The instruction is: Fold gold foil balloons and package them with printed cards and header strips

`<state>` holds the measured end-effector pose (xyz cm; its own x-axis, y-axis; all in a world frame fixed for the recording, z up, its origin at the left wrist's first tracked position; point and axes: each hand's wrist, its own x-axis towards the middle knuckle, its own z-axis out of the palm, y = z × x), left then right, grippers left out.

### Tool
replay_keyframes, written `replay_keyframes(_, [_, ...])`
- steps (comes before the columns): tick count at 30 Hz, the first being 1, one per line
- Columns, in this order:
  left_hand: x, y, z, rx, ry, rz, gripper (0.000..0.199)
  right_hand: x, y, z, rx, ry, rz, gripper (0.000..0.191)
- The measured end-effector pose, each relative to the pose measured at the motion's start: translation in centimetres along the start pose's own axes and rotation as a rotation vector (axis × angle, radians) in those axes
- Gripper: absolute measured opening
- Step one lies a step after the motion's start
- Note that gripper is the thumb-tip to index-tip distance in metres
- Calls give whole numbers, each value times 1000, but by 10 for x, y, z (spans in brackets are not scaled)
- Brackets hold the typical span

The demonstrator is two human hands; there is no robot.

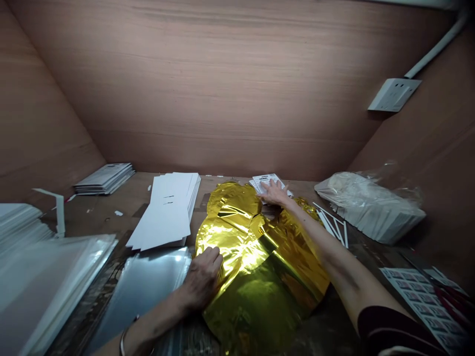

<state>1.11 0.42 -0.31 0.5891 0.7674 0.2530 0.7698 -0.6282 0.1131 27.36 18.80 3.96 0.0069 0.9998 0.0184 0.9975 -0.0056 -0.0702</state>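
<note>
Left hand (205, 277), the nearer one, is curled with its fingers bent in at the left edge of the gold foil (260, 272); whether it pinches the film or only presses on it, I cannot tell. Most of the foil lies to the right of this hand, crinkled and glossy, spread over the table (126, 198) between the two forearms. Just left of the hand are clear plastic sleeves (144, 287), with a larger pile of clear bags (55, 291) beyond them toward the left edge. At the near right, apart from the foil, lies a sheet of printed stickers (415, 299).

Farther in, thin white strips (337, 227) lie beside the right forearm, and a stack under crumpled plastic (371, 202) stands past them. A fanned stack of white cards (166, 207) sits left of the foil.

Right hand (275, 192) reaches over the foil to its far side, fingers spread wide and flat on small printed cards (266, 178). Another stack (106, 178) sits far left. Behind rises the wooden wall (230, 89).
</note>
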Motion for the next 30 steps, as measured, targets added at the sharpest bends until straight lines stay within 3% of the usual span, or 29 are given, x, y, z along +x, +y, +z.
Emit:
replay_keyframes(3, [1,-2,-1,41,-51,1,19,-39,-11,-18,37,100,-121,55])
replay_keyframes(6, [4,-1,-8,77,-103,-41,18,-107,-20,-29,126,-20,-505,46])
replay_keyframes(8, [6,2,-18,63,-117,-48,17,-157,-23,-31,187,-81,-685,45])
replay_keyframes(11, [4,16,-34,-56,-91,57,23,-215,-22,-25,228,-148,-828,46])
replay_keyframes(13, [-1,29,-40,-155,-107,184,36,-237,-19,-18,243,-156,-857,45])
replay_keyframes(17, [-17,48,-35,-220,-227,389,67,-248,-14,1,259,-65,-807,36])
replay_keyframes(20, [-25,52,-23,-199,-260,415,73,-246,-16,12,292,-8,-799,31])
replay_keyframes(23, [-27,50,-16,-187,-254,391,68,-244,-22,18,348,18,-779,27])
replay_keyframes(26, [-26,48,-15,-225,-267,361,51,-239,-23,16,404,10,-766,23])
replay_keyframes(30, [-23,47,-23,-377,-310,277,38,-232,1,-1,486,58,-656,29])
